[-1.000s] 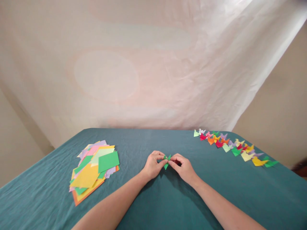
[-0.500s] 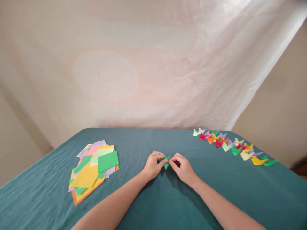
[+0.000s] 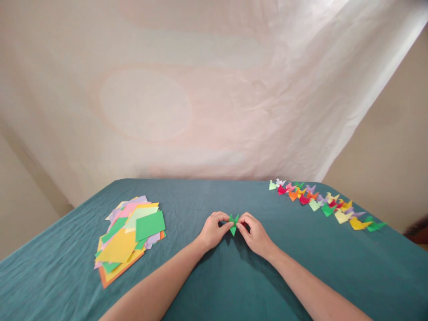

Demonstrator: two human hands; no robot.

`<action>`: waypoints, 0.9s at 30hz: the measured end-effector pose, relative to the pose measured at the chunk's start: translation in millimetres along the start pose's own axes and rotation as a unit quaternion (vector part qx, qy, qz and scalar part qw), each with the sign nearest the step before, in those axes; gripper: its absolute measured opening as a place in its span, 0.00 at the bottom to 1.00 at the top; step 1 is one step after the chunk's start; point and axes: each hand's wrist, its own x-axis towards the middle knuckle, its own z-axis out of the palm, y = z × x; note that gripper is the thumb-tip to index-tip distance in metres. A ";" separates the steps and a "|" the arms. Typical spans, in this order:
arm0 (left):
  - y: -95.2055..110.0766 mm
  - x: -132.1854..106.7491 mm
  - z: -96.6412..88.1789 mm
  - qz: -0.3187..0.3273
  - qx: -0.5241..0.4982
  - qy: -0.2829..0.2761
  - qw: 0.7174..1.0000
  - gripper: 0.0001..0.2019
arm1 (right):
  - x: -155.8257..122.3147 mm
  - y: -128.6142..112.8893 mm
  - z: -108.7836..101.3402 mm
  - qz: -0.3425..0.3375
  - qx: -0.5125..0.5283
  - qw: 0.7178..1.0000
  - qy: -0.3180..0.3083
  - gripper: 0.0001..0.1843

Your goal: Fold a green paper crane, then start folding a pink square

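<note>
A small folded green paper crane [image 3: 233,226] is held up between my two hands, near the middle of the table. Its lower tip points down and two narrow points stick up. My left hand [image 3: 214,231] pinches its left side between thumb and forefinger. On the other side, the thumb and forefinger of my right hand [image 3: 254,234] pinch its right edge. My fingertips hide parts of both sides.
A loose pile of coloured paper sheets [image 3: 123,240] lies on the left of the teal-covered table [image 3: 200,285]. Rows of small folded paper cranes [image 3: 327,210] in many colours run along the right side. A pale cloth [image 3: 214,98] hangs behind the table.
The green paper has turned slightly in my fingers, and its two upper points now show wider apart. Both hands have stayed almost in place.
</note>
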 end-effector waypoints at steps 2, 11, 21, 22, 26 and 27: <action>-1.4 0.4 -0.2 -0.006 -0.001 0.005 1.000 0.04 | 0.9 -0.3 -0.7 0.006 0.021 1.000 -0.006 0.08; -2.3 1.1 -1.0 -0.010 -0.017 -0.001 1.000 0.05 | 3.1 1.2 -3.2 0.032 0.087 0.996 0.015 0.13; -2.7 0.8 0.8 -0.012 -0.029 0.006 0.999 0.04 | 1.8 0.0 0.3 -0.012 0.020 1.000 0.020 0.08; -2.9 0.7 0.7 -0.014 -0.029 0.011 0.999 0.04 | 2.1 0.5 0.3 -0.012 0.011 1.000 0.025 0.07; -4.2 0.8 -0.1 -0.018 -0.028 0.027 0.999 0.04 | 3.3 3.7 0.8 0.007 0.004 0.999 0.032 0.08; -4.6 1.0 -0.4 -0.019 -0.029 0.029 0.999 0.04 | 3.5 4.3 1.0 0.014 0.010 0.999 0.030 0.08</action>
